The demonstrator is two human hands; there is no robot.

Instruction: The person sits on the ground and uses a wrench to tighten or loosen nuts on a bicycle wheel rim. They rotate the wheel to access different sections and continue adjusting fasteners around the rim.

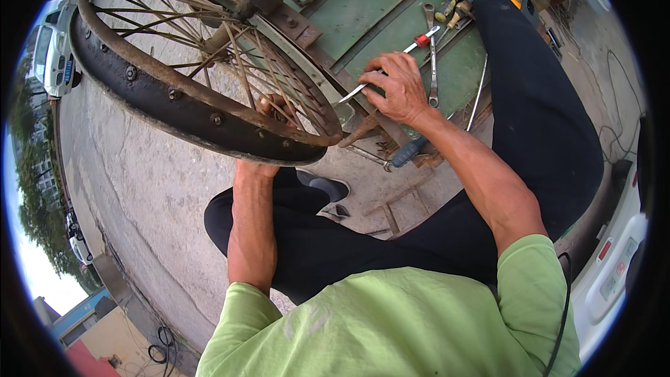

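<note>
A rusty spoked wheel (pixel 202 108) with a dark, bolted outer band stands tilted at the upper left. Behind its near rim, my left hand (pixel 276 107) is partly hidden; its curled fingers show among the spokes and grip the wheel. In my right hand (pixel 399 85) is a slim silver tool (pixel 352 93) with a red band (pixel 422 40) towards its far end. That hand is closed round the shaft, and the pointed end reaches down beside the wheel's right edge. Whether the tip touches the rim I cannot tell.
A green metal panel (pixel 384 10) lies beyond my hands, with a wrench (pixel 433 70) and several hand tools on it. Below its edge is a blue-handled tool (pixel 408 151). My legs (pixel 544 98) spread around the work. Parked cars (pixel 52 56) stand far left.
</note>
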